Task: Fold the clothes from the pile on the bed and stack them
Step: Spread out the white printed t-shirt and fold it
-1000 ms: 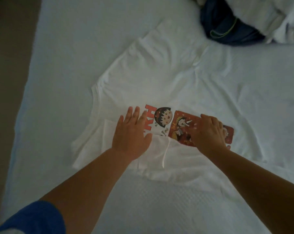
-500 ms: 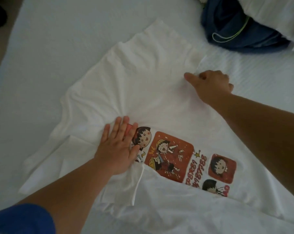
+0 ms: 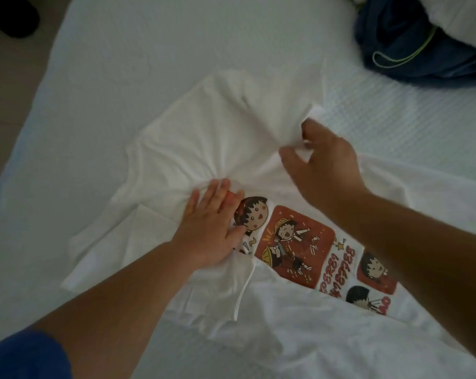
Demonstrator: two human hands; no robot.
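Observation:
A white T-shirt (image 3: 204, 138) with red cartoon panels lies spread on the bed, its print facing up in the middle. My left hand (image 3: 212, 228) presses flat on the shirt at the left end of the print, fingers straight, the cloth bunched into wrinkles above them. My right hand (image 3: 324, 165) pinches the shirt's far edge between thumb and fingers and holds it lifted above the rest of the shirt. The lower part of the shirt is folded over, with a hem edge running down from the print.
The white bedspread (image 3: 149, 45) covers the bed; its left edge borders the floor (image 3: 10, 86). A pile with a dark blue garment (image 3: 411, 50) with a yellow-green cord and white clothes (image 3: 461, 15) sits at the top right.
My right hand went from the print up to the shirt's far edge, took hold of it and now pulls it back toward the middle. My left hand stays pressed on the shirt.

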